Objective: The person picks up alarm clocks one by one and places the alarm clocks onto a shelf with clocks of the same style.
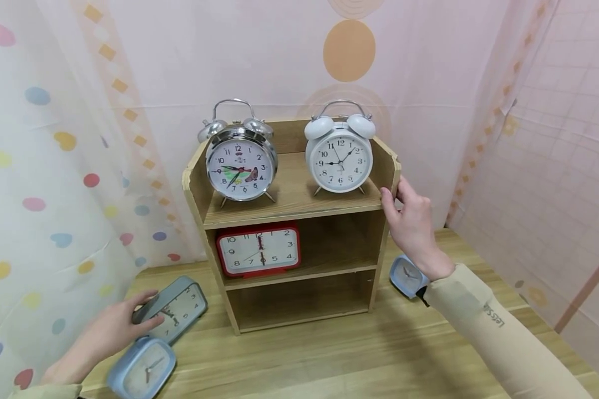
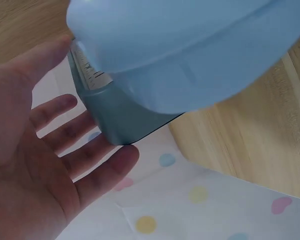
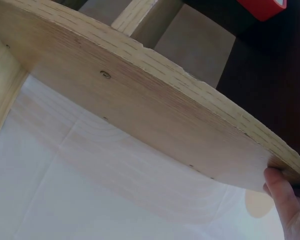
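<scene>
Got my left fingers round a grey-green boxy clock, facing front, long axis slanting far-right; right fingers grip tan wooden shelving.

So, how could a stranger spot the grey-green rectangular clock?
Find the wooden shelf unit, then look left along the wooden table to the left hand. The grey-green rectangular clock is right beside it; its long, boxy shape sets it apart from the rounded blue clock in front.

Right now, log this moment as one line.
left hand: at gray-green clock | right hand: gripping right side of shelf | top: silver clock, white clock | middle: red clock
</scene>
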Demonstrator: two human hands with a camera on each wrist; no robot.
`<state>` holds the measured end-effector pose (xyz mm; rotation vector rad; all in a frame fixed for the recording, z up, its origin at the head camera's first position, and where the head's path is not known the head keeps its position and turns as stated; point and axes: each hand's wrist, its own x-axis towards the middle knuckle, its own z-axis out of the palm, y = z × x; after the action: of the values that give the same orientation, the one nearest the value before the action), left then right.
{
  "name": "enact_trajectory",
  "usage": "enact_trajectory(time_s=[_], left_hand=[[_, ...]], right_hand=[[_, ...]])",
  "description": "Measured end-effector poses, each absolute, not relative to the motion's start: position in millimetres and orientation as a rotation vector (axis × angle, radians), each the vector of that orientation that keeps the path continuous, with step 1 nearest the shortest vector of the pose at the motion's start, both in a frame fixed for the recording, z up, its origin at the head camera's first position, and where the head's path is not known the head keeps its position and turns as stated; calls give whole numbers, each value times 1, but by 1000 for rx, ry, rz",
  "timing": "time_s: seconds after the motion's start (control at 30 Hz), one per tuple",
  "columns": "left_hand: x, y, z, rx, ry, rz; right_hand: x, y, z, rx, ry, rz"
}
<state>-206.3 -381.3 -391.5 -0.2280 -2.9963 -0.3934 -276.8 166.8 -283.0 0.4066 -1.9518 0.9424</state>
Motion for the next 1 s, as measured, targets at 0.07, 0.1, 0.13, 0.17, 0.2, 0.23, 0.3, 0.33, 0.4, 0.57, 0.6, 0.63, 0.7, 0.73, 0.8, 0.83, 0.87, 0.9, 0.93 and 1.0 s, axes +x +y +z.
enact_trajectory(time_s=[0.07, 0.1, 0.13, 0.17, 0.2, 0.23, 0.3, 0.33, 0.4, 0.57, 0.6, 0.63, 0.7, 0.73, 0.8, 0.83, 0.87, 0.9, 0.93, 1.0], left_hand=[[-208, -381, -392, -213, -3000, -395], [-209, -381, -392, -209, -3003, -399], [-210, -381, -393, -204, -3003, -402], [-211, -381, -393, -201, -3006, -402], [-212, -382, -393, -199, -3010, -403], [-213, -382, -393, -199, -3014, -404], [-214, -383, -395, -200, -3025, -407], [-215, -384, -396, -202, -3032, -412], [-216, -385, -399, -204, -3046, -424], [-216, -387, -406, -198, -3046, -452], [-216, -387, -407, -197, -3042, -455], [-216, -388, -408, -194, -3040, -459], [-217, -388, -409, -191, -3036, -467], [-217, -388, -410, -190, -3034, -472], [-218, -389, -410, -190, -3030, -480], [-219, -389, -410, -192, -3027, -487], [-220, -389, -410, -194, -3025, -494], [-220, -389, -411, -197, -3023, -501], [-220, -389, -411, -199, -3020, -504], [-221, -389, -412, -207, -3011, -508]], right_hand=[[-277, 167, -282, 409, -1953, 937], [-277, 168, -282, 410, -1952, 937], [-277, 168, -282, 410, -1953, 936], [-277, 168, -281, 410, -1950, 934], [-277, 168, -281, 411, -1949, 934], [-277, 169, -281, 411, -1950, 937], [-277, 169, -281, 415, -1958, 944], [-276, 169, -282, 418, -1962, 947], [-276, 168, -282, 423, -1974, 962], [-274, 167, -284, 418, -1999, 985], [-274, 167, -285, 415, -2002, 985], [-274, 167, -285, 411, -2003, 985], [-275, 167, -285, 410, -1999, 983], [-275, 166, -285, 410, -1996, 982], [-275, 166, -284, 413, -1990, 981], [-275, 166, -284, 417, -1987, 982], [-275, 167, -284, 420, -1986, 984], [-275, 167, -284, 420, -1987, 984], [-274, 167, -283, 420, -1987, 985], [-274, 167, -283, 421, -1989, 984]])
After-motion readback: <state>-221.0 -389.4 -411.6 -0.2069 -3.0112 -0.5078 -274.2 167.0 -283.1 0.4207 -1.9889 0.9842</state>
